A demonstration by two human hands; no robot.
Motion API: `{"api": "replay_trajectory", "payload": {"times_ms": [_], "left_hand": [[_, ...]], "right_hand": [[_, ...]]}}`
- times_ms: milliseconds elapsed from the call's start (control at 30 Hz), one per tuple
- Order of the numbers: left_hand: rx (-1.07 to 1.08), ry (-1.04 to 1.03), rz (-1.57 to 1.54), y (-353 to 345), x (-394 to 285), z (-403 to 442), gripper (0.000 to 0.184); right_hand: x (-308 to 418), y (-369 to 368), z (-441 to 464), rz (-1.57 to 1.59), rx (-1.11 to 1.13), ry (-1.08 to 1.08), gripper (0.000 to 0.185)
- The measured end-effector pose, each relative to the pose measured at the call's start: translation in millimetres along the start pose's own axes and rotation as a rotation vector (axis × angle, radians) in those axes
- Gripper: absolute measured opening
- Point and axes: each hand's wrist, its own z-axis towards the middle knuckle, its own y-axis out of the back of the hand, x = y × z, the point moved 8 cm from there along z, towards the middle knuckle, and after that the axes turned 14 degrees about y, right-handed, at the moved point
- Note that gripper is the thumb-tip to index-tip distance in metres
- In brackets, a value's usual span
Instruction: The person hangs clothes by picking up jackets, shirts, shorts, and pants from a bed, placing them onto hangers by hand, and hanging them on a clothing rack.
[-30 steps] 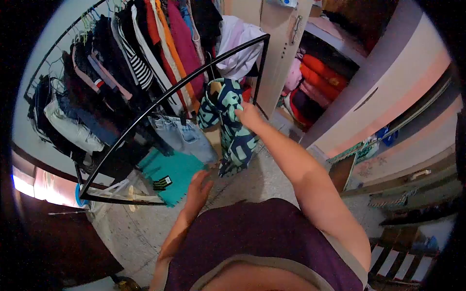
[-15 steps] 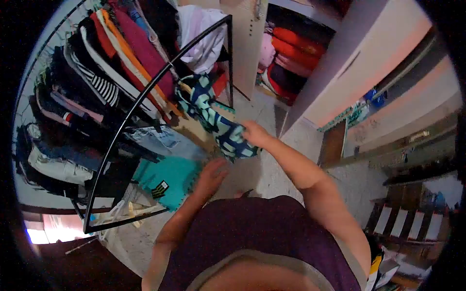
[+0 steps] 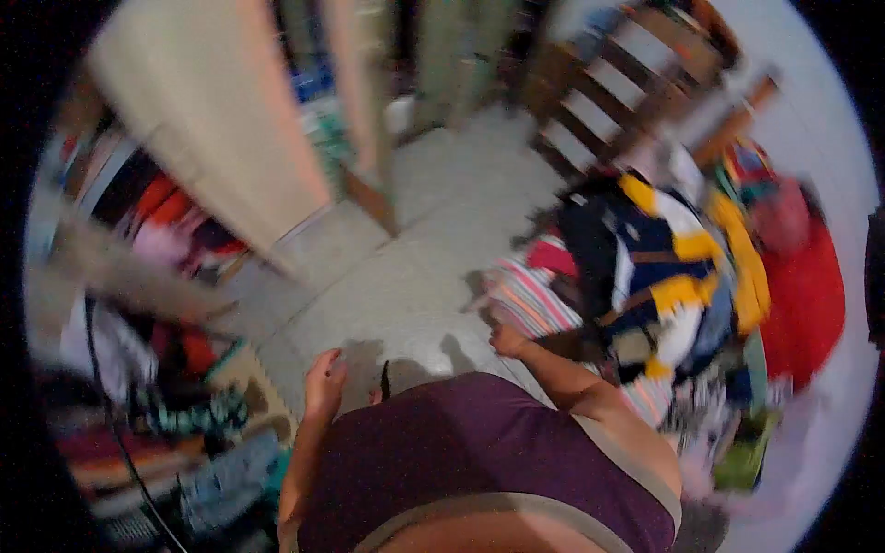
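My left hand (image 3: 324,380) hangs over the grey floor with its fingers partly curled; whether they hold anything is too blurred to tell. My right hand (image 3: 507,341) is low over the floor, just below a striped pink and white cloth (image 3: 536,300) at the edge of a big heap of clothes (image 3: 678,263). Its fingers are smeared, and no held item can be made out. The dark green patterned garment (image 3: 198,412) is at the left, by the rack, away from both hands.
At lower left the black rack rail (image 3: 115,415) crosses hanging clothes. An open wardrobe door (image 3: 212,138) stands at upper left, with folded red and pink items (image 3: 166,217) beside it. A slatted wooden piece (image 3: 604,106) leans at upper right. A red bag-like item (image 3: 807,286) lies beyond the heap.
The view has swung right, from the rack to the clothes heap. My right hand has let go of the patterned garment and is now near the heap.
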Motion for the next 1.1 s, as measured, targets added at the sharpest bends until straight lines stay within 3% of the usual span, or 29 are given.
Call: {"api": "replay_trajectory", "payload": {"times_ms": [33, 133, 167, 233, 333, 467, 567, 633, 833, 1067, 1100], "left_hand": [[0.020, -0.035, 0.084, -21.1, -24.3, 3.1, 0.030], [0.202, -0.230, 0.135, -109.4, -81.2, 3.5, 0.031], [0.246, -0.294, 0.158, -139.4, -93.0, -1.7, 0.030], [0.369, -0.304, 0.224, -201.9, -119.5, -12.7, 0.030], [0.541, -0.399, 0.321, -289.2, -165.3, -42.3, 0.031], [0.737, -0.670, 0.462, -371.0, -199.2, -83.7, 0.031], [0.766, -0.754, 0.478, -408.7, -212.1, -84.3, 0.030], [0.796, -0.677, 0.525, -439.7, -230.6, -88.4, 0.030], [0.855, -0.702, 0.556, -508.5, -262.1, -72.6, 0.030], [0.852, -0.765, 0.420, -603.7, -341.0, -70.1, 0.028], [0.883, -0.668, 0.459, -613.3, -351.6, -74.4, 0.028]], "right_hand": [[-9.3, -32.6, -25.6, -0.020, -0.027, -0.029, 0.022], [-12.0, -59.6, -136.9, 0.331, -0.336, -0.292, 0.018], [-15.5, -77.6, -176.1, 0.687, -0.274, -0.578, 0.017], [-17.4, -146.9, -215.6, 0.676, -0.307, -0.557, 0.016], [-14.9, -176.1, -287.3, 0.646, -0.536, -0.565, 0.013], [-6.7, -200.2, -378.0, 1.063, -0.911, -0.895, 0.019], [-11.1, -204.1, -424.3, 1.347, -0.973, -1.111, 0.020], [-29.1, -210.3, -462.5, 1.476, -1.091, -1.268, 0.021], [-121.5, -143.8, -540.9, 0.911, -1.522, -1.395, 0.017], [-243.7, -69.2, -643.6, 0.486, -1.367, -1.460, 0.025], [-257.8, -58.2, -655.0, 0.522, -1.369, -1.485, 0.027]]}}
